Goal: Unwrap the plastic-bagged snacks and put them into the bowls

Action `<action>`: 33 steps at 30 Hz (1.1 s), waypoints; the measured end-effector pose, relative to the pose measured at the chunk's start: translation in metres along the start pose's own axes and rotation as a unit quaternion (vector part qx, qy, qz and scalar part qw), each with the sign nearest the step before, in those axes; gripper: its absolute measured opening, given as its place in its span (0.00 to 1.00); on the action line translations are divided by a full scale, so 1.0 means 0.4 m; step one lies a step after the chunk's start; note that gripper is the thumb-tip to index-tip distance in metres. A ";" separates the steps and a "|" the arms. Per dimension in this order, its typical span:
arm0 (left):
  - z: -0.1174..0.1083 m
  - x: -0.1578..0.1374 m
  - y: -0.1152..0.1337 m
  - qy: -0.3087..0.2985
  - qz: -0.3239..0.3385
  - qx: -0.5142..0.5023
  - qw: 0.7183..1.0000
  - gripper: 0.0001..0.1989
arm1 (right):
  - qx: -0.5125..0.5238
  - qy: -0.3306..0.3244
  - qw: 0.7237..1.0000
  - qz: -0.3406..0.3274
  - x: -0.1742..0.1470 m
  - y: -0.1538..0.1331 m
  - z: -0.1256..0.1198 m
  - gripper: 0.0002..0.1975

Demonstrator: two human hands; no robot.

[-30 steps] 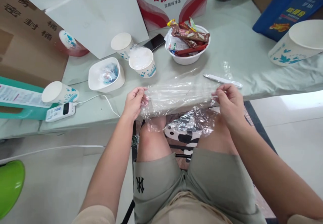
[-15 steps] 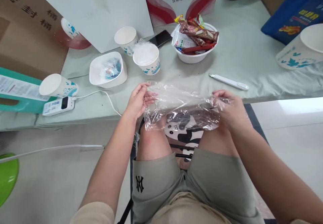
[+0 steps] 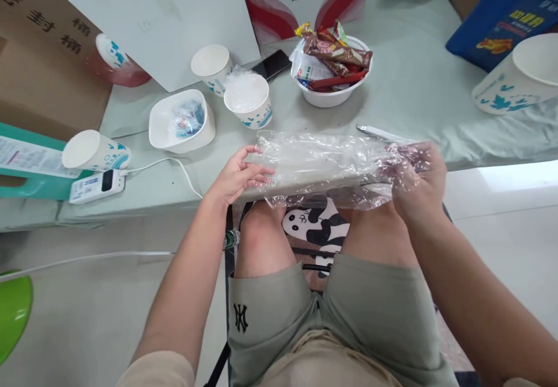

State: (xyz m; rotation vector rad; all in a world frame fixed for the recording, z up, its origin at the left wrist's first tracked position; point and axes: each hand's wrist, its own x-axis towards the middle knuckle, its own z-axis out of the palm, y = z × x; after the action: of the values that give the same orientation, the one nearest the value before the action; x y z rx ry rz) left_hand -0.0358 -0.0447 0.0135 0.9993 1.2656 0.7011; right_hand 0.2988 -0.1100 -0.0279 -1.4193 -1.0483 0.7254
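A thin, crinkled clear plastic bag (image 3: 325, 163) stretches between my hands, above my knees and the table's front edge. At its left end is my left hand (image 3: 239, 175), fingers spread and their tips touching the plastic. My right hand (image 3: 416, 178) is closed on the bag's gathered right end, and some of its fingers show through the plastic. Just behind the bag lies a white utility knife (image 3: 379, 133), its handle partly covered by the plastic and my right hand.
Behind are paper cups (image 3: 250, 105), a white tub (image 3: 183, 134) with small packets, a phone (image 3: 274, 65) and a bowl (image 3: 331, 97) of wrapped snacks. A power strip (image 3: 96, 185) sits left. Another paper cup (image 3: 501, 93) stands right, by a blue box (image 3: 501, 27).
My right hand has moved right and slightly up, drawing the bag out wider and higher. The fingers of my left hand have spread. The bag now overlaps the knife handle.
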 end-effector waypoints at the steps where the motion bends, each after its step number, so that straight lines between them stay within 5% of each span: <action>1: 0.003 0.003 0.006 -0.006 -0.013 0.000 1.000 0.30 | 0.004 -0.010 1.000 0.011 0.000 -0.003 0.002 0.09; 5: 0.020 0.033 0.026 0.010 -0.060 0.029 0.998 0.25 | 0.016 -0.059 0.996 0.067 0.003 -0.005 0.007 0.08; 10: 0.029 0.057 0.038 -0.019 -0.050 0.048 0.997 0.22 | 0.009 -0.104 0.983 0.150 0.017 -0.009 0.007 0.23; 15: 0.006 0.056 0.022 0.007 -0.004 0.000 1.000 0.12 | 0.012 -0.063 0.993 0.103 0.026 -0.007 -0.005 0.10; 18: -0.008 0.061 0.004 0.012 0.019 -0.001 1.000 0.19 | 0.040 -0.048 0.993 0.099 0.031 0.005 -0.011 0.11; 22: -0.002 0.058 -0.007 0.087 0.154 0.091 0.980 0.38 | 0.040 -0.062 0.990 0.119 0.035 0.014 -0.007 0.12; 25: 0.013 0.044 0.005 0.145 0.266 0.190 0.934 0.23 | 0.053 -0.066 0.986 0.145 0.035 0.017 0.002 0.13; 27: 0.019 0.036 0.019 0.129 0.286 0.220 0.924 0.11 | 0.049 -0.069 0.981 0.173 0.035 0.020 0.006 0.13; 31: 0.014 0.030 0.040 0.074 0.236 0.120 0.961 0.20 | 0.033 -0.061 0.978 0.195 0.039 0.026 0.012 0.11; 33: 0.009 0.029 0.046 0.068 0.201 0.069 0.975 0.16 | 0.033 -0.060 0.979 0.194 0.042 0.030 0.014 0.11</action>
State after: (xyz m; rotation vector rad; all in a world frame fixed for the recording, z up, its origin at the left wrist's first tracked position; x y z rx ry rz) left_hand -0.0281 -0.0275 0.0251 1.3612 1.2537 1.0166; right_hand 0.3029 -0.0919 -0.0382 -1.5553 -0.8351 1.1289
